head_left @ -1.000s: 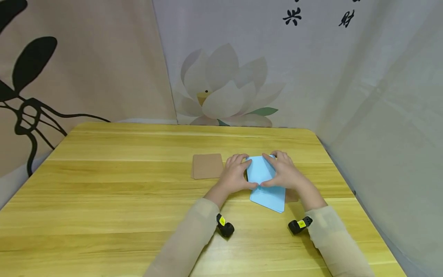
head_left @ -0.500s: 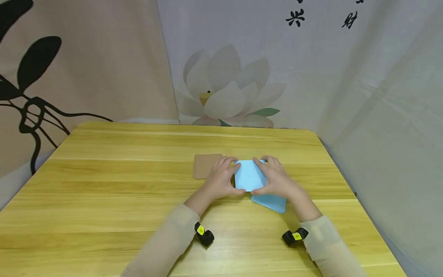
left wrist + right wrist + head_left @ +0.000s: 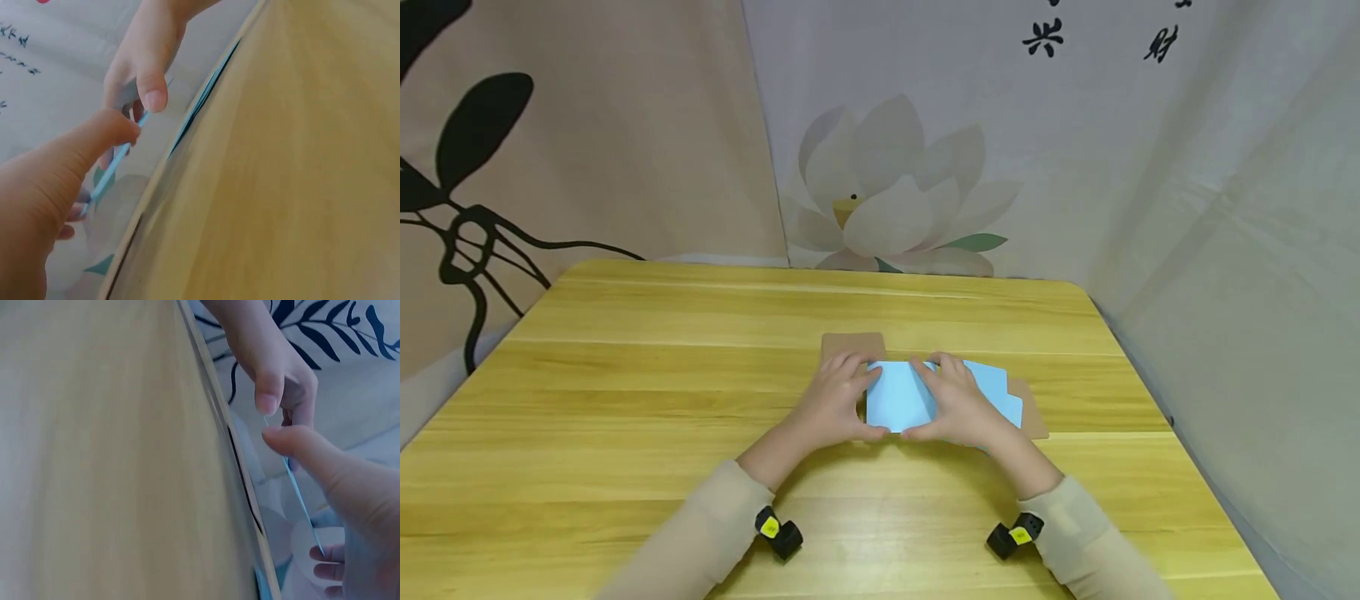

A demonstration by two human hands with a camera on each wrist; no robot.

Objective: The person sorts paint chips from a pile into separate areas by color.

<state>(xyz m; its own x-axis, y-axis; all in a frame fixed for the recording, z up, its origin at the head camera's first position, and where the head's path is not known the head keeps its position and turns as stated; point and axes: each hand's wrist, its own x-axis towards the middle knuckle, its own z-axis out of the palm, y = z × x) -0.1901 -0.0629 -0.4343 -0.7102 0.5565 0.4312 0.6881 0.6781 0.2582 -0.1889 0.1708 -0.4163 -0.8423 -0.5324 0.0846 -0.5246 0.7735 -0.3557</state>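
Observation:
Both hands hold a thin light-blue card [image 3: 897,400] above the table, near its middle. My left hand [image 3: 832,406] pinches the left edge between thumb and fingers. On the opposite edge, thumb and fingers of my right hand [image 3: 958,406] grip it the same way, partly covering its surface. Seen edge-on in the left wrist view, the card [image 3: 112,167] is raised off the tabletop. The right wrist view also shows the card [image 3: 301,499] as a thin line between the two hands.
More blue cards [image 3: 987,377] lie fanned behind the right hand, with a brown card [image 3: 1032,415] beside them. Brown cards [image 3: 853,344] sit behind the left hand, partly covered by it. Wood-grain table [image 3: 647,400]; a printed curtain [image 3: 1075,167] hangs beyond its far edge.
Both hands have carried the blue card left and slightly nearer the body, away from the blue pile, toward the brown cards on the left.

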